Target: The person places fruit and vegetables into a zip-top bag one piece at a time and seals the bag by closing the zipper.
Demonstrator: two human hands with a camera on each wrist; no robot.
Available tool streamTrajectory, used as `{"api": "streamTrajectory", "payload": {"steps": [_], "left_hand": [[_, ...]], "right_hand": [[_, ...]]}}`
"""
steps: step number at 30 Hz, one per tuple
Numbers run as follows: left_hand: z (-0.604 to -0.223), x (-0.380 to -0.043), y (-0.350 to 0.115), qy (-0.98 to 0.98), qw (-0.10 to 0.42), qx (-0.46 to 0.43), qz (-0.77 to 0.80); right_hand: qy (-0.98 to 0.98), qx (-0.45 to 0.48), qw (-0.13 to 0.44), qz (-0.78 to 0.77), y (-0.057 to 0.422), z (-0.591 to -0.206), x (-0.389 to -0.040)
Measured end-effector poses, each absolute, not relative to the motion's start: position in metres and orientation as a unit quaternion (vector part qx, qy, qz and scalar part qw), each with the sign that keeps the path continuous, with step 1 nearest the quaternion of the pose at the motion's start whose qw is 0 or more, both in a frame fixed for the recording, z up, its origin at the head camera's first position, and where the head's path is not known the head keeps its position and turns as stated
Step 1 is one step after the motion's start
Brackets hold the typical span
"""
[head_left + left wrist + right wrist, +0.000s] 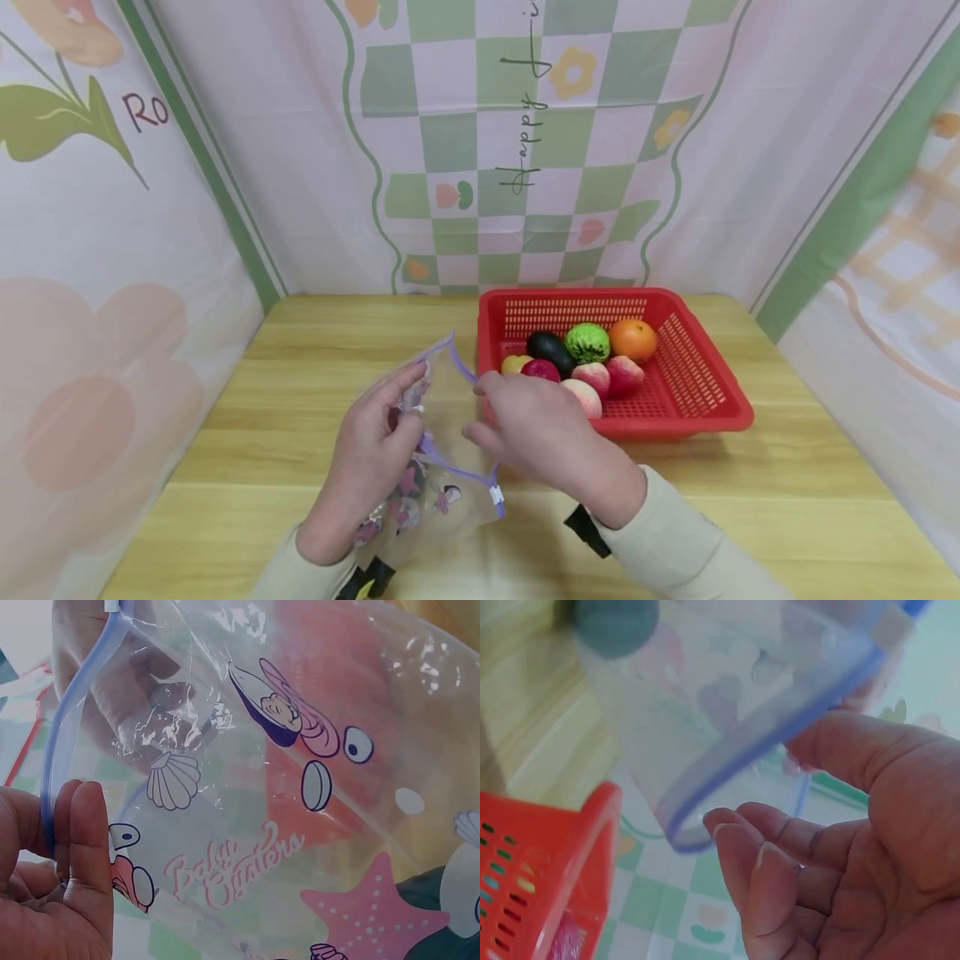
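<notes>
A clear zip bag (450, 500) with a purple-blue rim and a white slider stands with its mouth spread. Shells, starfish and "Baby Oysters" lettering are printed on it (232, 862). My left hand (371, 458) pinches one side of the rim between thumb and fingers. On the opposite side is my right hand (540, 429), thumb and fingers apart, fingertips close to the rim; whether they touch it is hard to tell. A dark green rounded thing (619, 622) shows at the bag's lower part, its kind unclear.
Right of the bag, a red plastic basket (705, 383) holds an orange (633, 340), a green patterned fruit (588, 342), a dark eggplant-like piece (550, 350) and several peach-like fruits (625, 377). Under everything lies a wooden table (247, 450); printed curtains (442, 142) enclose it.
</notes>
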State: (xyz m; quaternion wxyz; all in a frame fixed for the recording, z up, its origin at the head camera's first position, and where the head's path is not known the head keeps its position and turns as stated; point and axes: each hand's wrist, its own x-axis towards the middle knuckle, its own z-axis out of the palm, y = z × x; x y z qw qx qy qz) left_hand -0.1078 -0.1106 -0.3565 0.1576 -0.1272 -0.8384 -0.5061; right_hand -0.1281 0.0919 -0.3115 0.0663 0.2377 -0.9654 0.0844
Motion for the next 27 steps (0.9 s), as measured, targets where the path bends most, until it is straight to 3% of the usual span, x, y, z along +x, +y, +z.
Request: {"api": "streamTrajectory", "payload": {"steps": [7,10,19,27], "left_hand": [[-0.357,-0.107,-0.112,-0.840,0.153,-0.115,-0.507],[-0.357,-0.107,-0.113,-0.841,0.148,-0.109,-0.509],[-0.357,-0.106,-0.114,-0.843,0.149,-0.106,-0.506],[-0.357,-0.106,-0.114,-0.843,0.148,-0.107,-0.506]], "right_hand": [[-0.961,0.205,0.136,0.128,0.117,-0.304,-0.143],[-0.964,0.182,0.138,0.133,0.130,-0.301,-0.150],[-0.979,0.109,0.084,0.151,0.165,-0.308,-0.169],[-0.990,0.060,-0.029,0.122,0.182,-0.323,-0.179]]}}
